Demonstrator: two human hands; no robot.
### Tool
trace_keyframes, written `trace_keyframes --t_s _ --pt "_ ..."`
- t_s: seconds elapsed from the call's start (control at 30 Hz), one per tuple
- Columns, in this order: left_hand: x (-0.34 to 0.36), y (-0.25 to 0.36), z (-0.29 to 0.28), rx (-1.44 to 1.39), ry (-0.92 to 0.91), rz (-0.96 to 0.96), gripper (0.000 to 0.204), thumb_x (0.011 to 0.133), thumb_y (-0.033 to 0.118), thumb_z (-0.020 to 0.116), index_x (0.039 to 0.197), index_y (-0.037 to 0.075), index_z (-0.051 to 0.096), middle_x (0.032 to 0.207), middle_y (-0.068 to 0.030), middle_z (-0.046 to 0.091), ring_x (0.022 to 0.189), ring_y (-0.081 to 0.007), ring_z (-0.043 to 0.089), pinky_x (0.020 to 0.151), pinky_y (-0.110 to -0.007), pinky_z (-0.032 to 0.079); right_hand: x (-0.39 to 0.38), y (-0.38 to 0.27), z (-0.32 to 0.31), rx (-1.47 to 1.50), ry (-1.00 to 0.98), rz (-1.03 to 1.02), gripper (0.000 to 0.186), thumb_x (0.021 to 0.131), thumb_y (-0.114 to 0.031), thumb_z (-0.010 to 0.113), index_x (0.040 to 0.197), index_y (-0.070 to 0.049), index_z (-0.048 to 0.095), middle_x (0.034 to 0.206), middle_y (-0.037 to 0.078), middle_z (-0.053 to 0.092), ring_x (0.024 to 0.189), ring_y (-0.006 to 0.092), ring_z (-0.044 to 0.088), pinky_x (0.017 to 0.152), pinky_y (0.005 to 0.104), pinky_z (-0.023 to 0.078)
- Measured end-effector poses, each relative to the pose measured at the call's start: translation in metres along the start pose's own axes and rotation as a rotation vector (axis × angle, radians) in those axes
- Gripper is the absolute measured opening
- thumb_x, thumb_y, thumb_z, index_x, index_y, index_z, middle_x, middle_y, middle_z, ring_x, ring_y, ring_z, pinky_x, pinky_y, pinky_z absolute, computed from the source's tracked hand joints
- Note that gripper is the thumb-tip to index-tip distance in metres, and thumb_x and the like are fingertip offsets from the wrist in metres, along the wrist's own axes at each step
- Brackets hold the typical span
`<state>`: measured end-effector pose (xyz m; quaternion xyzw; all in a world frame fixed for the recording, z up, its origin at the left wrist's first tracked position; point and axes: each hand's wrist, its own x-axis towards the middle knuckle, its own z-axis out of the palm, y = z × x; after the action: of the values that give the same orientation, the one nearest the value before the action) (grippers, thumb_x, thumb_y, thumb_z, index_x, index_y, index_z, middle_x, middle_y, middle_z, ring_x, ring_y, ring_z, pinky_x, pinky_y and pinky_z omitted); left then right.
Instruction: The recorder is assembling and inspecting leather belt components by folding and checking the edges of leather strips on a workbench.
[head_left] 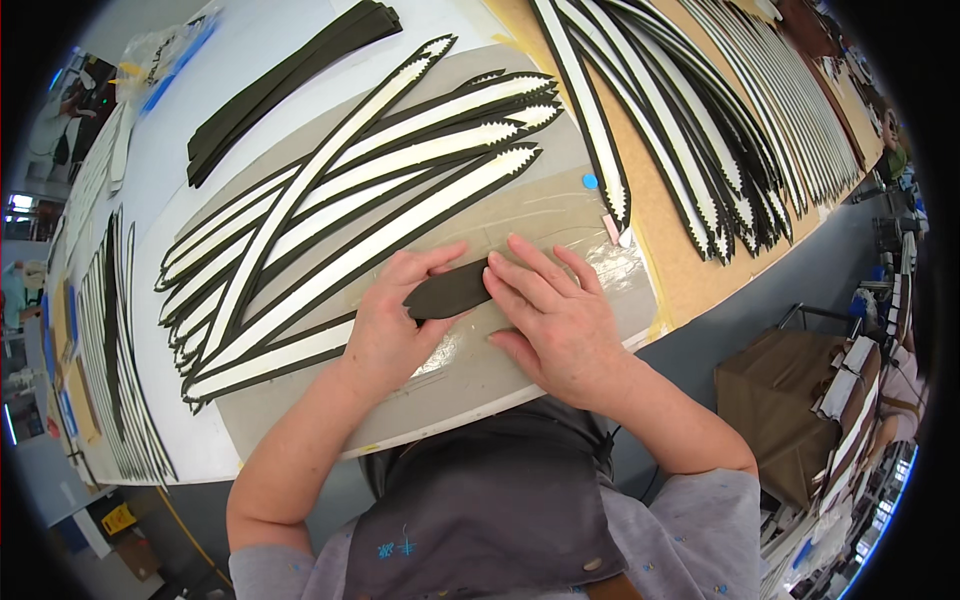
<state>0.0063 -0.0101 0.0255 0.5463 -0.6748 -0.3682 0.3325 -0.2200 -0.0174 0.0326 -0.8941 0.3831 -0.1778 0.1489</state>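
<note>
White covers most of the tabletop [450, 22] before me, with a tan board [690, 290] along its right side and a grey sheet [560, 215] under my work. Across the sheet lies a loose pile of black-edged white strips [290, 205], one crossing over the others; more banded strips [670, 110] fan over the board. Beyond the pile sits a dark bundle [290, 90].

My right hand [555, 315] has its grip open, fingers stretched and tips on the right end of the black piece [448, 290], thumb well apart. My left hand [390, 305] is closed about its left end, fingers at the far edge, thumb at the near one. That piece lies between my hands, over the sheet. Near the board, a blue disc [590, 181] and a pink bit [611, 229] rest beside a strip's tip.
</note>
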Motion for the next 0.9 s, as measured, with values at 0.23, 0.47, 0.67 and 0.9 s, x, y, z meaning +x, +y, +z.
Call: trace_keyframes --t_s 0.23,0.47,0.67,0.9 --pt "-0.005 -0.008 -0.009 0.051 0.031 0.096 0.045 0.08 -0.002 0.082 0.12 0.005 0.063 0.123 -0.0134 0.065 0.111 -0.0264 0.068 0.088 -0.036 0.058 -0.002 -0.002 0.003 -0.068 -0.033 -0.003 0.061 0.087 -0.024 0.076 0.142 -0.004 0.058 0.15 0.008 0.054 0.144 0.0258 0.045 0.119 0.0492 0.033" --pt "-0.02 -0.009 -0.024 -0.085 0.013 -0.012 0.048 0.08 0.001 0.084 0.124 0.006 0.066 0.13 -0.0102 0.065 0.111 -0.0246 0.067 0.092 -0.035 0.057 -0.002 -0.005 0.003 -0.08 -0.043 0.016 0.06 0.09 -0.023 0.074 0.144 -0.003 0.056 0.15 0.01 0.053 0.145 0.0258 0.045 0.119 0.0489 0.032" --pt "-0.021 -0.019 -0.021 0.163 -0.001 0.259 0.038 0.082 0.002 0.079 0.119 0.006 0.072 0.128 -0.0089 0.068 0.117 -0.0297 0.062 0.098 -0.04 0.053 -0.002 -0.007 0.003 -0.099 -0.032 0.02 0.06 0.089 -0.023 0.074 0.143 -0.003 0.057 0.15 0.009 0.053 0.144 0.0257 0.045 0.119 0.0493 0.032" --pt "-0.021 -0.014 -0.015 0.294 -0.018 0.301 0.037 0.083 0.002 0.075 0.12 0.008 0.075 0.126 -0.0074 0.068 0.116 -0.0308 0.059 0.1 -0.041 0.05 0.001 -0.007 0.002 -0.094 -0.022 0.012 0.056 0.086 -0.023 0.077 0.135 -0.002 0.063 0.148 0.009 0.055 0.143 0.0257 0.046 0.117 0.05 0.034"
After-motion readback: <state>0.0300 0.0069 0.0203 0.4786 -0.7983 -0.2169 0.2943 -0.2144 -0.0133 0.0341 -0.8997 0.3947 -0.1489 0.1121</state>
